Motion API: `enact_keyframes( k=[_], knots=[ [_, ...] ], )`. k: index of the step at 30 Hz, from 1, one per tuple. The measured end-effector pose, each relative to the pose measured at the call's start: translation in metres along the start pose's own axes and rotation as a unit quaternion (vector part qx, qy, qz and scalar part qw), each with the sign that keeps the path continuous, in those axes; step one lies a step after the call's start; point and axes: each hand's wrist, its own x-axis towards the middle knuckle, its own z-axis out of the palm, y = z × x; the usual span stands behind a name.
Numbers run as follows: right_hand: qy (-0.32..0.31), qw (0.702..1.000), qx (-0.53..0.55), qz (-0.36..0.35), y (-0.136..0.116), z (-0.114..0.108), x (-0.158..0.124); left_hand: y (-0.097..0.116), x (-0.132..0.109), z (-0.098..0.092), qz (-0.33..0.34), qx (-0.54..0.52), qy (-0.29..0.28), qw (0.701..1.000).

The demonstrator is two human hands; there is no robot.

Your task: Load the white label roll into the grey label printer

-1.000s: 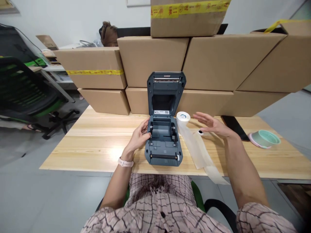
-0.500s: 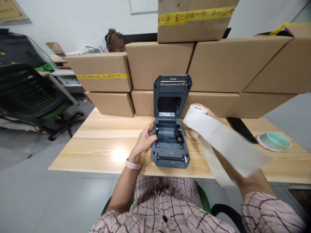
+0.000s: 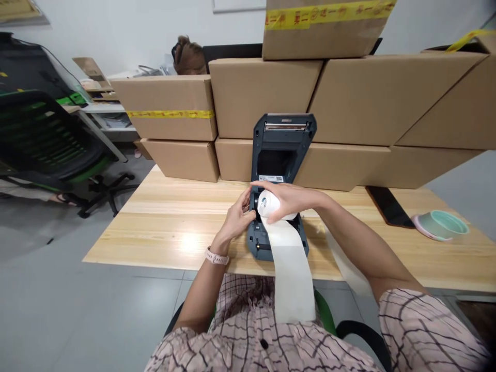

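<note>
A dark grey label printer (image 3: 259, 248) stands on the wooden table with its lid (image 3: 284, 139) raised. My right hand (image 3: 289, 199) is closed around a white label roll (image 3: 267, 203), holding it in or just over the printer's open bay; the exact seating is hidden. From the roll a loose strip of labels (image 3: 292, 268) runs down over the printer's front and the table edge toward my lap. My left hand (image 3: 239, 214) grips the printer's left side, its fingertips at the bay's edge next to the roll.
Stacked cardboard boxes (image 3: 263, 98) line the back of the table (image 3: 155, 227). On the right lie a black phone (image 3: 389, 206) and a mint-green round container (image 3: 444, 225). Another pale strip (image 3: 349, 263) hangs beyond my right forearm. A person's head (image 3: 189, 57) shows behind the boxes.
My right hand has brought the label roll from the printer's right side leftward into or over the open bay. The strip now hangs down in front. My left hand has stayed at the printer's left side.
</note>
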Motion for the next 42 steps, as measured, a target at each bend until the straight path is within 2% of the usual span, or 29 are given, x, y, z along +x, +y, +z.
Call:
enact_keyframes(
  k=[4,7,10,14,16,18,22,25,27,30,34,37,42],
  knots=[
    [-0.06,0.998,-0.032,-0.005,-0.003,-0.005,0.001,-0.001,0.0,-0.001,-0.001,0.011,0.003,1.0],
    [-0.095,0.993,-0.069,0.02,-0.01,-0.005,0.007,0.0,0.0,-0.001,0.001,0.024,0.0,1.0],
    [-0.117,0.986,-0.098,0.059,-0.013,0.001,0.016,0.0,0.0,0.0,0.004,0.035,0.005,0.999],
    [-0.123,0.988,-0.079,0.053,-0.005,0.01,0.021,0.001,0.0,0.001,0.002,0.034,0.004,0.999],
    [-0.102,0.992,-0.064,0.032,0.0,0.014,0.015,0.001,-0.001,0.001,0.002,0.038,0.003,0.999],
    [-0.055,0.997,-0.063,-0.002,0.0,0.019,0.002,0.001,-0.001,0.001,0.004,0.037,0.008,0.999],
    [0.047,0.995,-0.062,-0.064,-0.013,0.037,-0.047,0.003,-0.004,0.002,0.006,0.03,0.007,1.0],
    [0.053,0.995,-0.052,-0.069,-0.03,0.058,-0.086,0.006,-0.006,0.003,0.003,0.037,0.01,0.999],
    [0.062,0.994,-0.06,-0.061,-0.038,0.072,-0.102,0.008,-0.007,0.004,0.002,0.052,0.014,0.999],
    [0.091,0.991,-0.08,-0.052,-0.045,0.087,-0.109,0.011,-0.008,0.004,0.003,0.078,0.012,0.997],
    [0.14,0.985,-0.095,-0.044,-0.048,0.099,-0.104,0.013,-0.009,0.004,-0.002,0.094,0.014,0.995],
    [0.172,0.979,-0.1,-0.041,-0.048,0.104,-0.103,0.014,-0.01,0.004,-0.004,0.097,0.017,0.995],
    [0.187,0.976,-0.101,-0.047,-0.049,0.107,-0.105,0.015,-0.01,0.004,-0.012,0.095,0.02,0.995]
  ],
)
